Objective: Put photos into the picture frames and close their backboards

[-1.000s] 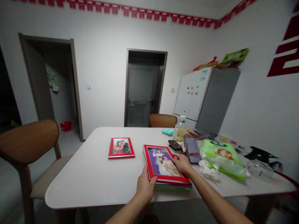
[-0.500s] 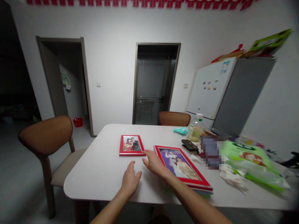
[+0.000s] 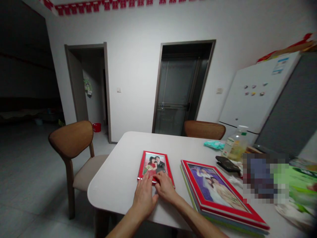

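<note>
Lower centre: left hand (image 3: 145,196), loosely spread, and right hand (image 3: 165,188), half-curled with any grip hidden, are resting at the near edge of the small frame (image 3: 155,162), pressing its rim (image 3: 168,167) rather than its photo (image 3: 154,166) seeming wisest.

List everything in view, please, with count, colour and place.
table: 1, white, centre
small frame: 1, red, on table
large frame: 1, red, topping stack, right
bottle: 1, clear, table's right
packet: 1, turquoise, by bottle
flat object: 1, black, near bottle
package: 1, green, right edge
chairs: 2, brown, at table
doorways: 2, grey, far wall
bucket: 1, red, left doorway
fridge: 1, white, right
garland: 1, red, far wall's top
switches: 2, white, far wall
left hand: 1, bare, at small frame
right hand: 1, bare, at small frame
</note>
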`<act>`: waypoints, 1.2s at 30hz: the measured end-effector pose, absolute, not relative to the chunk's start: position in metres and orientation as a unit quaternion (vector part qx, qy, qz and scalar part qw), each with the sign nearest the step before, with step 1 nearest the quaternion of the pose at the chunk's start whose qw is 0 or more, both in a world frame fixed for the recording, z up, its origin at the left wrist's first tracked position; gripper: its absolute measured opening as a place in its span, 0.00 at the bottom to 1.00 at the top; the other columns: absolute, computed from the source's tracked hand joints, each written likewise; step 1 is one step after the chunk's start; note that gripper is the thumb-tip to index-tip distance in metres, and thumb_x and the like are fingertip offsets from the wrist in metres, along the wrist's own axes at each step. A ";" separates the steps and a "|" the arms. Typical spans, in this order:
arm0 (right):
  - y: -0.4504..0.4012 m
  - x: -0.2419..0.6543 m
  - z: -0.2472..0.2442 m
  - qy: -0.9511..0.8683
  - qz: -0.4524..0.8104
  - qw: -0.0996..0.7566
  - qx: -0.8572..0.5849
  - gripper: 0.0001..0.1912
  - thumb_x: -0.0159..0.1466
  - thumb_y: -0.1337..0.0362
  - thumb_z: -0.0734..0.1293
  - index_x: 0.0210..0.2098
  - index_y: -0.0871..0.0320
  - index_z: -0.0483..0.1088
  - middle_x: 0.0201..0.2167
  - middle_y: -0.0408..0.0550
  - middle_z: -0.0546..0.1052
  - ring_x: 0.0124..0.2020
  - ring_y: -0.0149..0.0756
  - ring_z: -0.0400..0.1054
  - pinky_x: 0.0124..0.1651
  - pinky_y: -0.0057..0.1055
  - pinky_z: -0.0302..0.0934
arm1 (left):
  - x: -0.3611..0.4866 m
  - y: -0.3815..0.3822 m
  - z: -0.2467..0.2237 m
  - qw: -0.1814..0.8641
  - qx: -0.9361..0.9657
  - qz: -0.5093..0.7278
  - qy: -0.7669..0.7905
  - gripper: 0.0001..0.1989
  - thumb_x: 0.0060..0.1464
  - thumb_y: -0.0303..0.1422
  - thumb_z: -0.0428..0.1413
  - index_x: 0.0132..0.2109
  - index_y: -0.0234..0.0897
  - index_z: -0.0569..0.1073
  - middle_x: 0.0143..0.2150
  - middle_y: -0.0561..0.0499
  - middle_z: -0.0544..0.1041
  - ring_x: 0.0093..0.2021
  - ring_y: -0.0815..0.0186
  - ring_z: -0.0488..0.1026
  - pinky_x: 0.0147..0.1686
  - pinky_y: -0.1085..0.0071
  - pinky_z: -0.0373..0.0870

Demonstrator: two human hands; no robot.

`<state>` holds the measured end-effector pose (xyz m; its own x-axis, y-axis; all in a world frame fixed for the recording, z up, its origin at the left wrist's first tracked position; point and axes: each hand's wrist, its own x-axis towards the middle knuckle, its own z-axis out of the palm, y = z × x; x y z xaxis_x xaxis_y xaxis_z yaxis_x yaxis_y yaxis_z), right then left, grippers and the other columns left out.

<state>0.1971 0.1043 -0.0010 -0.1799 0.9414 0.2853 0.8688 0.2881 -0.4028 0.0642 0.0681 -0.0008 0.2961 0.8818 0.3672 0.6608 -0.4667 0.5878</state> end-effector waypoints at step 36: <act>0.060 0.187 0.006 -0.763 0.137 0.292 -0.561 0.24 0.50 0.58 0.62 0.46 0.57 0.65 0.49 0.54 0.64 0.50 0.42 0.57 0.52 0.37 0.48 | 0.004 0.023 -0.003 0.258 0.620 0.486 0.559 0.22 0.50 0.37 0.46 0.51 0.32 0.61 0.50 0.42 0.68 0.50 0.60 0.64 0.49 0.65 0.59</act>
<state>0.1867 0.0602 0.0055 -0.2004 0.9351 0.2921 0.7757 0.3336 -0.5357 0.0036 0.0231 -0.0027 -0.0982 0.9444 0.3138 0.4419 -0.2412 0.8641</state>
